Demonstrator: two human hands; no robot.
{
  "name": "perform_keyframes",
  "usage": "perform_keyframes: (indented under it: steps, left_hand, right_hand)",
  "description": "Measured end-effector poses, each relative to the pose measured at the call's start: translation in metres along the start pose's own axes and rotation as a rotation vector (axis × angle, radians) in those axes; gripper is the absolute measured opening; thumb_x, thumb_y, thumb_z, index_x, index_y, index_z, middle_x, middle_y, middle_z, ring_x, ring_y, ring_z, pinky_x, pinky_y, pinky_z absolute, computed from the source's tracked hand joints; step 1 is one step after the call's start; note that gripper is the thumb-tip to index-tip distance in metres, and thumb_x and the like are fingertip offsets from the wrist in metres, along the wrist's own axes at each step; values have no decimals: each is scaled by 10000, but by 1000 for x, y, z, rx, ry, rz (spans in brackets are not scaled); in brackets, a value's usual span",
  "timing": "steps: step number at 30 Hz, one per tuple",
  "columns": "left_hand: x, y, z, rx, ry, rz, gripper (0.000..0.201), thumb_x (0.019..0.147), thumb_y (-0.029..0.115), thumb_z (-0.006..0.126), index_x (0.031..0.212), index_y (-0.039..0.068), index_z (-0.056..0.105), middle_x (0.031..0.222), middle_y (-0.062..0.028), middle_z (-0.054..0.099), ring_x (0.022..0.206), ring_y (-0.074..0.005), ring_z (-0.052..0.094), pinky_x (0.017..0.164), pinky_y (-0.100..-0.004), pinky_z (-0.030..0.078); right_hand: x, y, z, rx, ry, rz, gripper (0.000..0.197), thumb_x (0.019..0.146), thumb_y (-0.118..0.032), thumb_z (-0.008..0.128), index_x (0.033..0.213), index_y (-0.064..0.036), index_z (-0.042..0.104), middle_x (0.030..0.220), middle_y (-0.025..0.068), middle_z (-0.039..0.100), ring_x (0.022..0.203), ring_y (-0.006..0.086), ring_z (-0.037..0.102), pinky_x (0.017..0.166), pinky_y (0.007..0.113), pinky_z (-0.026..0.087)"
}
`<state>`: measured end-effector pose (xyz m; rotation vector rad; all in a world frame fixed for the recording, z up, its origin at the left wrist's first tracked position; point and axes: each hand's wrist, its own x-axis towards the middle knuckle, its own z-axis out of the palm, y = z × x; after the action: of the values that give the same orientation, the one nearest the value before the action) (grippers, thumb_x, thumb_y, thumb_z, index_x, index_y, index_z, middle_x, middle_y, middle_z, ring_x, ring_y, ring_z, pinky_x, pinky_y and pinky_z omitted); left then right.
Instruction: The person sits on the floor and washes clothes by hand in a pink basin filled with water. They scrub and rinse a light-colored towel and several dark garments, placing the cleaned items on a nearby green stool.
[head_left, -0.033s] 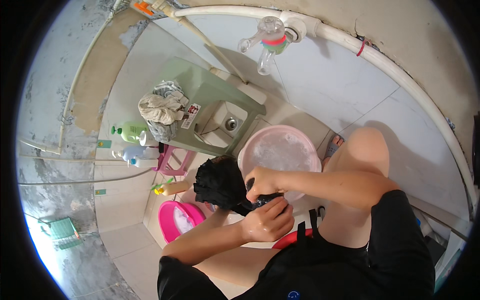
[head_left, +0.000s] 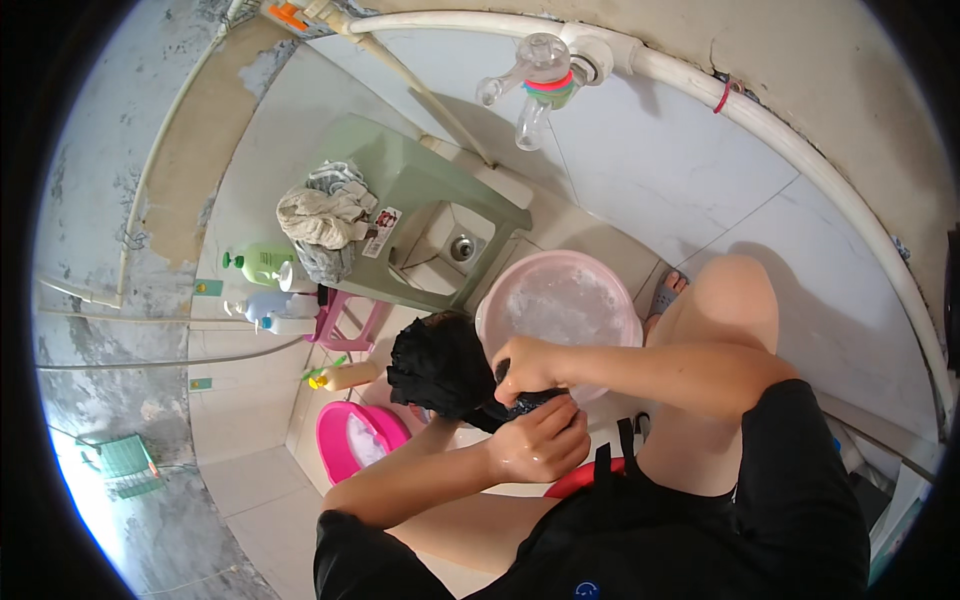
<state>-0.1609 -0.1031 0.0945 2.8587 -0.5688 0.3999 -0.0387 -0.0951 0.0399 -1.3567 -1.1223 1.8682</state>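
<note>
A wet black cloth (head_left: pixel 435 372) is bunched between my hands, with its larger part hanging to their left. My right hand (head_left: pixel 530 364) grips one part of it, fingers curled, and a dark bit pokes out beside the thumb. Close below, my left hand (head_left: pixel 540 440) is closed around another part. Between the two hands the stretch of cloth looks shiny and wet. Just beyond them stands a pale pink basin (head_left: pixel 488 318) holding foamy, whitish water, its near rim partly hidden by my right hand and forearm.
A green plastic stool (head_left: pixel 385 160) stands behind, with crumpled pale cloths (head_left: pixel 325 215) on it. Left are a bright pink basin (head_left: pixel 335 440) with suds, a small pink stool (head_left: pixel 350 320), several bottles (head_left: pixel 262 262) and a yellow-capped bottle (head_left: pixel 345 377). A tap (head_left: pixel 545 75) juts from the wall.
</note>
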Motion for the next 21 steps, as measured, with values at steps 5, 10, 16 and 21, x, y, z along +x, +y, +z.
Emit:
perform_keyframes:
  steps: [5,10,16,21]
  left_hand:
    - [-18,7,28,-166,-96,-3,317,510,194,613,778,27,592,908,-114,610,867,-291,599,818,-391,515]
    - [-41,-8,30,-401,127,-256,416,556,104,749,947,37,626,1051,-120,613,1018,-297,580,878,-414,487]
    - [-96,-5,25,-422,574,-1041,383,773,64,628,1146,1,572,1127,-168,572,1045,-308,562,923,-359,434]
    - [-132,-50,67,-1434,1156,-2006,284,877,276,549,1102,106,578,984,-65,608,886,-215,606,763,-341,490]
  right_hand:
    - [8,36,16,-22,69,118,128,559,-113,682,608,-9,624,607,101,600,581,192,559,545,333,447]
    - [26,72,11,470,198,197,180,661,-182,724,758,-39,675,720,74,639,637,179,575,591,315,462]
    - [18,27,-3,699,159,39,482,733,-293,756,1086,-19,578,1039,83,610,953,170,574,814,301,463]
    - [24,16,6,55,389,-406,581,759,-255,756,1187,-21,441,1103,85,563,1016,205,545,908,326,425]
